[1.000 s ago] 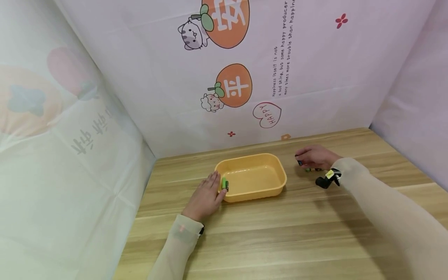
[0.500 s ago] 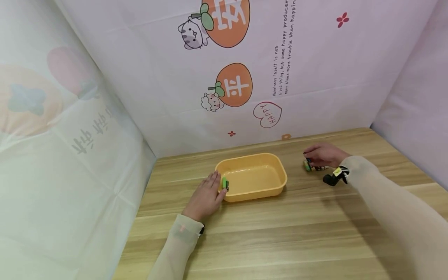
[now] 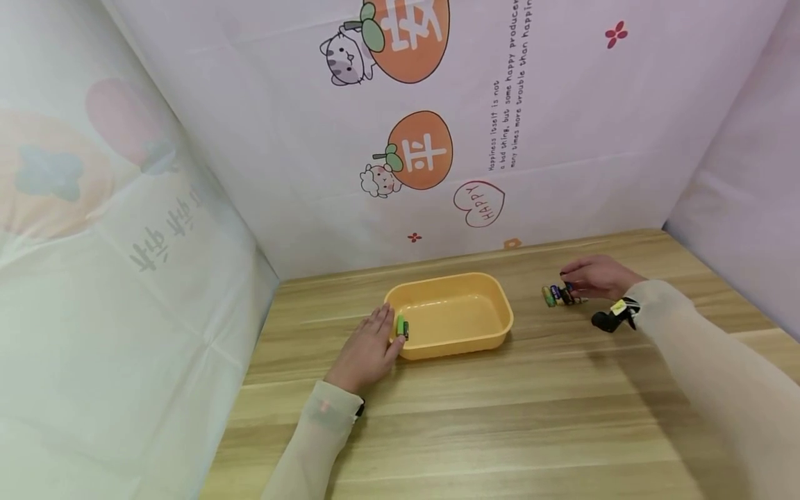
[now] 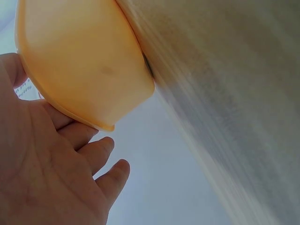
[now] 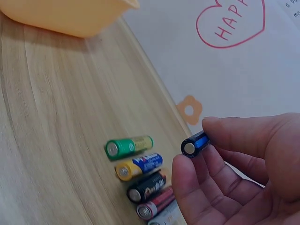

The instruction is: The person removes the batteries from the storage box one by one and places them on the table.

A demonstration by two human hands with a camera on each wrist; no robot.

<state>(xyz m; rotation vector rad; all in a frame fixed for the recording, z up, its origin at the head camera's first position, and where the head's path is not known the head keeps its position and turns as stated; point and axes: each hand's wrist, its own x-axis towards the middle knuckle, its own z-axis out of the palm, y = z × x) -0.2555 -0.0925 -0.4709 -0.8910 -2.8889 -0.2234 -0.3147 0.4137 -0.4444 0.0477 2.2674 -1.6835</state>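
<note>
My right hand (image 3: 600, 274) pinches a black and blue battery (image 5: 196, 144) between thumb and fingers, above the table. Under and beside it lies a row of batteries: a green one (image 5: 129, 147), a yellow and blue one (image 5: 139, 166), a black one (image 5: 146, 186), a red one (image 5: 155, 203) and a whitish one partly hidden by the fingers. My left hand (image 3: 365, 351) rests on the left rim of a yellow plastic tray (image 3: 471, 345), fingers fairly straight and touching its edge. Inside the tray's left end lie a green battery (image 3: 401, 325) and a dark battery (image 3: 406, 332).
The wooden table (image 3: 475, 423) carries the tray and the battery row, which lies to the tray's right. A printed white cloth (image 3: 300, 187) hangs along the table's back edge, with more cloth on both sides. A black wrist camera (image 3: 605, 321) sits under the right wrist.
My right hand has moved to the right over the battery row, holding the black and blue battery, so more of the row's left end shows. The left hand and tray stay put.
</note>
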